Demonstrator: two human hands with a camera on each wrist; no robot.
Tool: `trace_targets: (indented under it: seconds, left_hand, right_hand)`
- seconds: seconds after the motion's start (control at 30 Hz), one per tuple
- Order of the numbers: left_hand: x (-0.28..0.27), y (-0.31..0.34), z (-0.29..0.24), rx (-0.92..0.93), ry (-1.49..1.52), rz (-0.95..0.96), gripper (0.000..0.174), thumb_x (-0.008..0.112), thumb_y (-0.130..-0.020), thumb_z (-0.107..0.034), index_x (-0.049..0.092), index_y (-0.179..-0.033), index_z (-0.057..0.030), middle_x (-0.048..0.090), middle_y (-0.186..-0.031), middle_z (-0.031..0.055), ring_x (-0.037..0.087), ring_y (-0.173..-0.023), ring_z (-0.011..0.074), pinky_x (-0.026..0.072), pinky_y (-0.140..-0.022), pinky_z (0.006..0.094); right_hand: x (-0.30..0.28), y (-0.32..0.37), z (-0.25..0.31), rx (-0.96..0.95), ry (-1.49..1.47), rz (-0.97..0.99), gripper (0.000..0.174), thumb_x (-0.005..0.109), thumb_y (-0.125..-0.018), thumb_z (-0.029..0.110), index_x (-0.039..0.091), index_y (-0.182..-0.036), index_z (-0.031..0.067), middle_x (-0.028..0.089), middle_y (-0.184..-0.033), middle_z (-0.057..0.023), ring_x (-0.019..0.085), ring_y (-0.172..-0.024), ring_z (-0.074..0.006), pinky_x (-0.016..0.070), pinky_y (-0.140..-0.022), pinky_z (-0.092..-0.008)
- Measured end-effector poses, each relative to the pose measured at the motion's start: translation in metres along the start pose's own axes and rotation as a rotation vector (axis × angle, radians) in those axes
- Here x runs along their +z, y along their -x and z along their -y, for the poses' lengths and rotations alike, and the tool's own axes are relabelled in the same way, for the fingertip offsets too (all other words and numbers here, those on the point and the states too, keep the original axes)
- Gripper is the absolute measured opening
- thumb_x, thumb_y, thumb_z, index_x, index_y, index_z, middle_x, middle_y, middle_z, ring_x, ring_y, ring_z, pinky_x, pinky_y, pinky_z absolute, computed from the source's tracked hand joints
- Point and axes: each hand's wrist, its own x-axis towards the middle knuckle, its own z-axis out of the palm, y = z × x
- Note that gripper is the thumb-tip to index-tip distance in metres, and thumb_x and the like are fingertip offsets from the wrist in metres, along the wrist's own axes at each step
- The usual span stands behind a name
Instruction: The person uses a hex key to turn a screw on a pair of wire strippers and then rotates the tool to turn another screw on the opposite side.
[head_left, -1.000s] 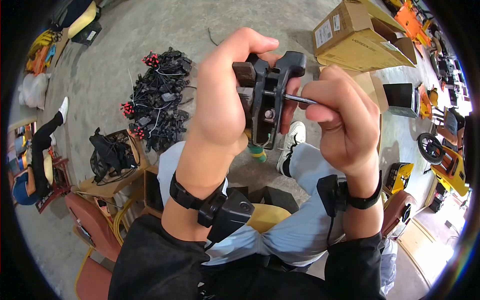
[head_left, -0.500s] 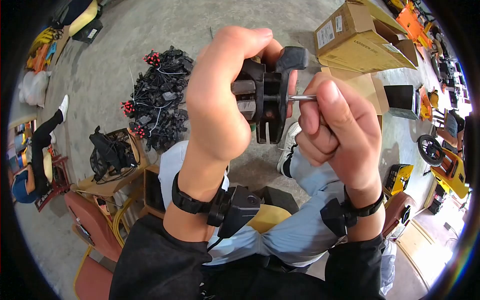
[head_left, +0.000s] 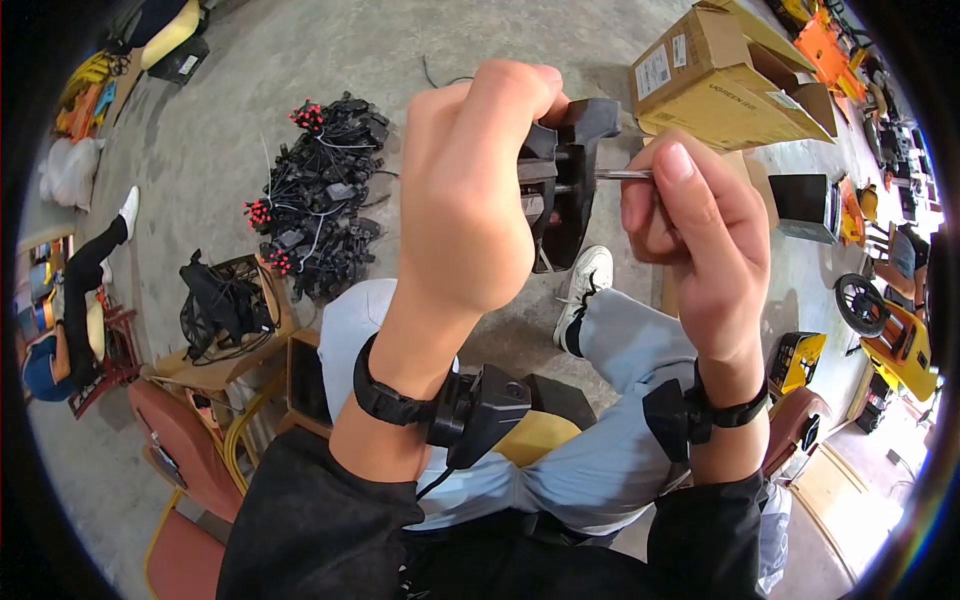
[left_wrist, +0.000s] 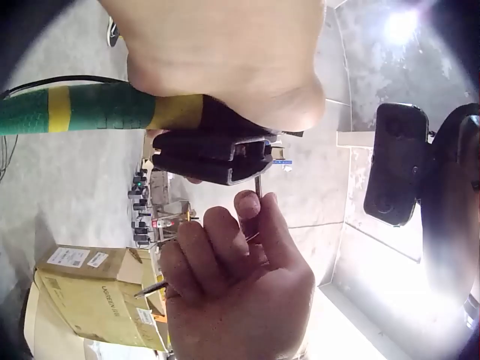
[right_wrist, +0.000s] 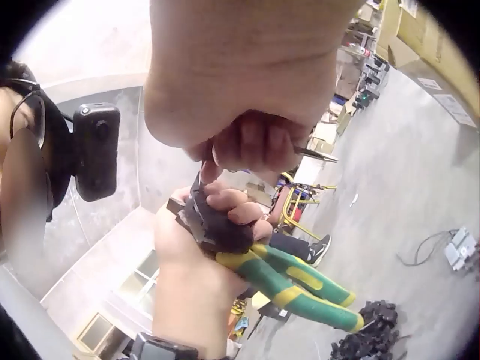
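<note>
Head view: cardboard box (head_left: pixel 712 85) and cable pile (head_left: pixel 325 200) on grey floor (head_left: pixel 320 50).

**Cluttered workshop room, brightly lit**

A grey concrete floor (head_left: pixel 300 50), marked with darker stains, spreads across the head view. A reddish-brown chair (head_left: pixel 185 440) with a yellow frame stands near left; a similar chair back (head_left: pixel 800 425) shows near right. Far right, a large cardboard box (head_left: pixel 700 75) sits with its flaps open. Orange and yellow items crowd the right edge, around a black wheel (head_left: pixel 860 302). Strong white light washes over the near right. The left wrist view shows a glaring lamp (left_wrist: pixel 401 26); the right wrist view, a pale-paned window (right_wrist: pixel 139 276).
</note>
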Motion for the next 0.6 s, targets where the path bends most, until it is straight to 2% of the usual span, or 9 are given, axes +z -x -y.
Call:
trace_targets:
  seconds: [0.07, 0.17, 0.37, 0.6]
  left_hand:
    - [0.0, 0.0, 0.0, -0.011, 0.017, 0.005, 0.038, 0.037, -0.085, -0.034, 0.053, -0.078, 0.0006, 0.056, -0.066, 0.0123, 0.052, -0.046, 0.0172, 0.0407, -0.044, 0.0253]
    - [0.0, 0.0, 0.0, -0.028, 0.042, 0.009, 0.038, 0.039, -0.085, -0.033, 0.053, -0.079, 0.0008, 0.057, -0.066, 0.0121, 0.052, -0.046, 0.017, 0.0406, -0.043, 0.0253]
    - [-0.002, 0.0, 0.0, -0.06, 0.084, 0.015, 0.036, 0.041, -0.084, -0.033, 0.053, -0.079, 0.0013, 0.057, -0.066, 0.0119, 0.052, -0.045, 0.0169, 0.0405, -0.043, 0.0255]
    - [-0.005, -0.002, 0.002, -0.041, 0.021, -0.004, 0.033, 0.042, -0.085, -0.03, 0.052, -0.08, 0.001, 0.057, -0.064, 0.012, 0.052, -0.045, 0.0175, 0.041, -0.043, 0.0262]
  right_hand:
    - [0.0, -0.001, 0.0, -0.126, 0.147, -0.003, 0.034, 0.039, -0.093, 0.026, 0.052, -0.075, -0.0006, 0.045, -0.063, -0.0007, 0.036, -0.055, -0.0055, 0.0271, -0.052, -0.0181]
    - [-0.003, -0.005, -0.009, -0.206, 0.077, 0.024, 0.03, 0.045, -0.091, 0.023, 0.055, -0.072, 0.0016, 0.05, -0.066, 0.0017, 0.039, -0.063, -0.0055, 0.0306, -0.056, -0.0205]
    - [0.008, -0.009, -0.016, -0.247, -0.02, -0.064, 0.03, 0.045, -0.092, 0.024, 0.054, -0.073, 0.0026, 0.05, -0.067, 0.0019, 0.04, -0.064, -0.0058, 0.0313, -0.057, -0.0202]
    - [0.01, -0.019, -0.034, -0.375, -0.027, -0.043, 0.026, 0.045, -0.092, 0.022, 0.053, -0.076, 0.0026, 0.05, -0.068, 0.0008, 0.039, -0.062, -0.0054, 0.0306, -0.055, -0.0194]
